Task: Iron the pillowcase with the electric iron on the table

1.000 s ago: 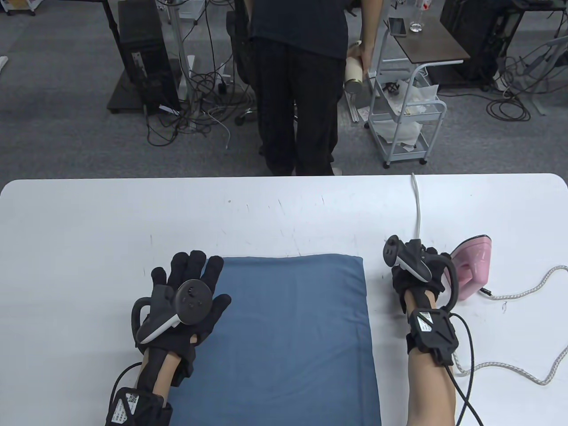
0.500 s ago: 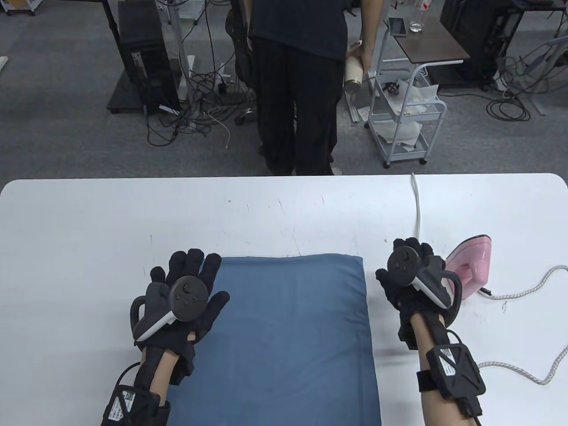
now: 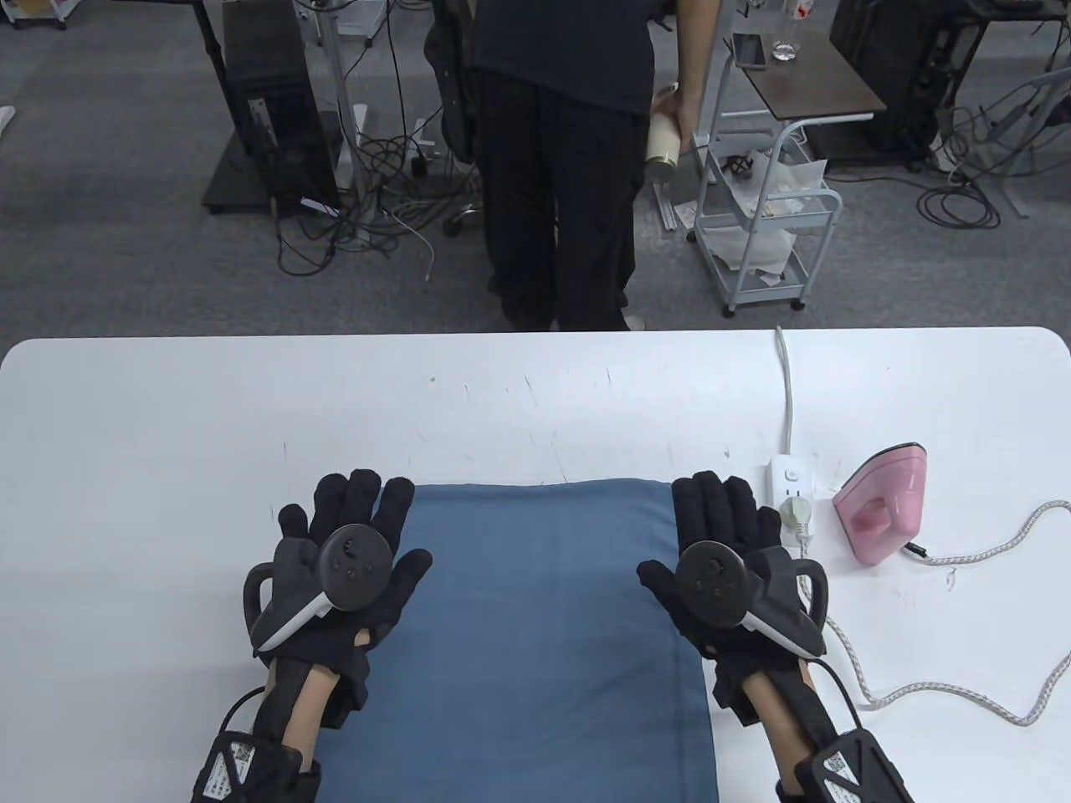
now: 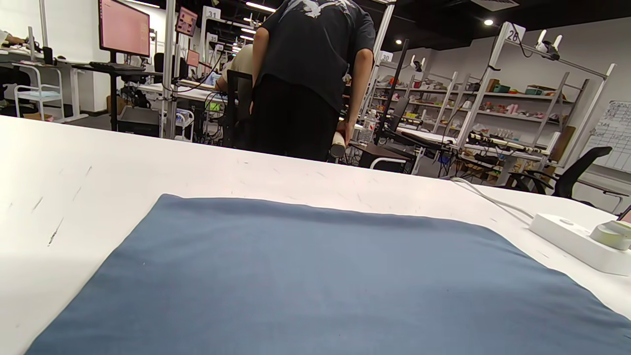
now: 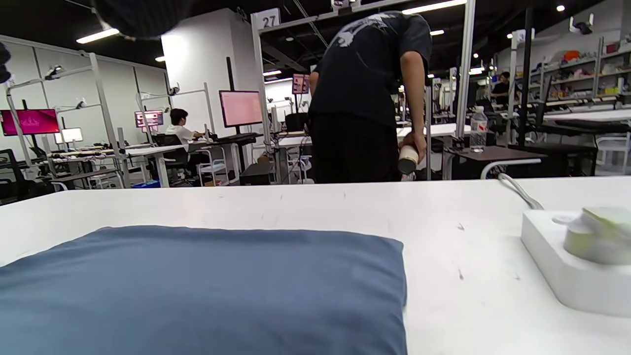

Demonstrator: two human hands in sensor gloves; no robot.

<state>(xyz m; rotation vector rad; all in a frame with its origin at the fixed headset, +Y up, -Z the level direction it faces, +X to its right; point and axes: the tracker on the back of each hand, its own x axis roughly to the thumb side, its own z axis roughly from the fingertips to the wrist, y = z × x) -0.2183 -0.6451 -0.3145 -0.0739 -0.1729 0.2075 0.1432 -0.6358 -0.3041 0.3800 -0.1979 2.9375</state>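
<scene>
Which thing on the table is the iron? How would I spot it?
Find the big white table, then the blue pillowcase lying flat near its front. Past the right hand and the white power strip stands the iron. It is the only pink thing there, wedge-shaped, with a braided cord trailing away.

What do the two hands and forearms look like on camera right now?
Left hand and right hand wear black gloves, each with a dark grey, white-edged tracker bearing a round button face and a ring loop. Forearms are bare skin. Black wrist modules carry white labels, with black cables trailing off.
</scene>
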